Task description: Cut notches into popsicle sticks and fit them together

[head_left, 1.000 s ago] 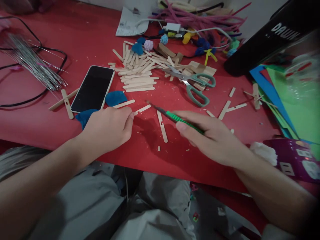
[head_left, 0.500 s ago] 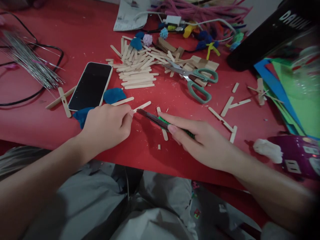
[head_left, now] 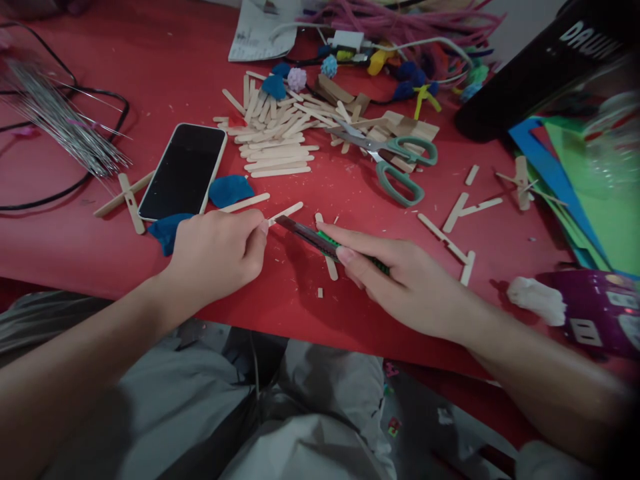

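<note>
My left hand (head_left: 220, 247) is closed, pinching a wooden craft stick (head_left: 289, 212) whose free end points right, just above the red table. In my right hand (head_left: 400, 273) is a utility knife (head_left: 310, 239) with a green body and a dark blade. The blade's tip reaches the stick close to my left fingertips; whether it cuts into the wood I cannot tell. Behind the knife another craft stick (head_left: 331, 267) lies on the table, partly covered. A small wood chip (head_left: 321, 293) and fine shavings lie nearby.
A phone (head_left: 185, 170) and blue felt pieces (head_left: 231, 191) lie by my left hand. Green-handled scissors (head_left: 400, 167) rest beside a pile of craft sticks (head_left: 277, 143). Cut sticks (head_left: 454, 213) lie to the right, near a black bottle (head_left: 530, 73) and coloured paper (head_left: 590, 180). Wires (head_left: 70, 127) lie far left.
Hardly anything differs. The view has shifted very slightly, and the knife tip sits a touch further right along the stick. Both hands keep their hold.
</note>
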`<action>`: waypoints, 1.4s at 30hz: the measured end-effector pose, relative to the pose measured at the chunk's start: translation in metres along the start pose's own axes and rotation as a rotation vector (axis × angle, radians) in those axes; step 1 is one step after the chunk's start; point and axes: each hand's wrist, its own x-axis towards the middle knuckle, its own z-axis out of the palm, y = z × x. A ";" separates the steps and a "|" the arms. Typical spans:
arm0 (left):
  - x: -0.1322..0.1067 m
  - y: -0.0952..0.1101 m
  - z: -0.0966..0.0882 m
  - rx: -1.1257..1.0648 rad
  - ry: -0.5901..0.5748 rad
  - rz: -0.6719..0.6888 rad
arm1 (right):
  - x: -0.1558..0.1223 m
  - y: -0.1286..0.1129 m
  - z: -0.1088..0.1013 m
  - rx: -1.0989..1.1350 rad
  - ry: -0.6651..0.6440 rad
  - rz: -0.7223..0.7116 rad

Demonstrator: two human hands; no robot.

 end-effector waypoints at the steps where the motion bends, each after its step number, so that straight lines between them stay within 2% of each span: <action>1: 0.000 0.000 0.001 0.000 0.001 0.001 | 0.000 0.000 0.000 -0.002 0.002 -0.002; 21: -0.001 0.001 0.004 0.055 0.043 0.031 | -0.002 0.003 0.005 -0.047 0.001 -0.024; 33: -0.001 0.003 -0.002 0.036 0.016 0.031 | -0.002 -0.003 0.003 -0.054 -0.027 -0.014; 42: -0.001 -0.001 0.001 0.021 -0.015 0.060 | -0.002 -0.004 0.006 -0.059 0.012 -0.024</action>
